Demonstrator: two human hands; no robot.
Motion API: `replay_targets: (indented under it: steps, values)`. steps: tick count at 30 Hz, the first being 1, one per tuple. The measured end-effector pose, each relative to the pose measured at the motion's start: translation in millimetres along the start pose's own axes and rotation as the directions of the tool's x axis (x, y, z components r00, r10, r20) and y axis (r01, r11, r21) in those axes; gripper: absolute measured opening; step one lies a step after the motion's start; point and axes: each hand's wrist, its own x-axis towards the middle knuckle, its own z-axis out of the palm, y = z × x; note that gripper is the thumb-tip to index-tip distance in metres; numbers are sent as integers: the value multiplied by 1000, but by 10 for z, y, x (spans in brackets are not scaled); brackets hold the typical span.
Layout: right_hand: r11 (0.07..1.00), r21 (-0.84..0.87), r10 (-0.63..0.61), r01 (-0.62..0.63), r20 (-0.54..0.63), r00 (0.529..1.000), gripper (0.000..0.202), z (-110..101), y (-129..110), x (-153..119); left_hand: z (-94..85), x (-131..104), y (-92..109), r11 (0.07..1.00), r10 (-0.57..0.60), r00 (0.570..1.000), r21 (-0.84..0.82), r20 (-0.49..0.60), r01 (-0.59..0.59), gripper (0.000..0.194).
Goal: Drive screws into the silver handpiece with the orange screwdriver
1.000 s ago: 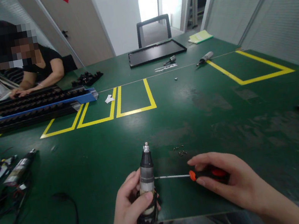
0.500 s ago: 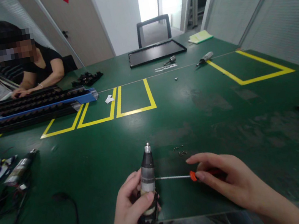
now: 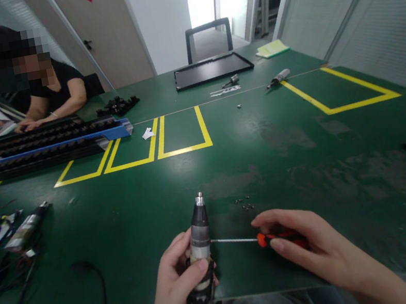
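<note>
Near the table's front edge, my left hand [image 3: 182, 271] is wrapped round an electric screwdriver [image 3: 200, 231], whose silver nose points up and away from me. Its dark cord bunches below that hand. My right hand [image 3: 305, 239] is curled round the red and black handle of a manual screwdriver [image 3: 236, 240]. The shaft runs left, and its tip meets the side of the electric screwdriver at the middle of the body. Several tiny screws [image 3: 247, 207] lie on the green table [image 3: 141, 226] just beyond my right hand.
Another electric screwdriver [image 3: 28, 230] lies among cables at left. Long black and blue rails [image 3: 105, 133] stretch across the far left, where people sit and stand. A black tray [image 3: 212, 70], a silver-grey tool [image 3: 278, 79] and a notepad [image 3: 272, 49] lie at the back. Yellow tape marks the table.
The fingers of my right hand have shifted slightly on the screwdriver handle, showing more of it. My left hand and the electric screwdriver have hardly moved.
</note>
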Motion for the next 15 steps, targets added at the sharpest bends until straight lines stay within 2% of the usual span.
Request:
replay_targets:
  steps: [4, 7, 11, 15]
  values:
    - [997, 15, 76, -76, 25, 997, 22, 24, -3, -9, 6, -5, 6, 1000, 3, 1000, 23, -6, -3, 37]
    - [998, 18, 60, -60, -24, 998, 16, 35, 11, -18, 8, -9, 0, 1000, 3, 1000, 10, -26, -3, 37]
    - [1000, -5, 20, -21, -80, 997, 22, 17, 27, -30, 2, -8, -15, 1000, 10, 1000, 10, -29, -10, 37]
    - [998, -58, -1, -2, -64, 998, 26, -2, 8, -31, -13, -3, -32, 1000, 14, 1000, 18, -18, -14, 40]
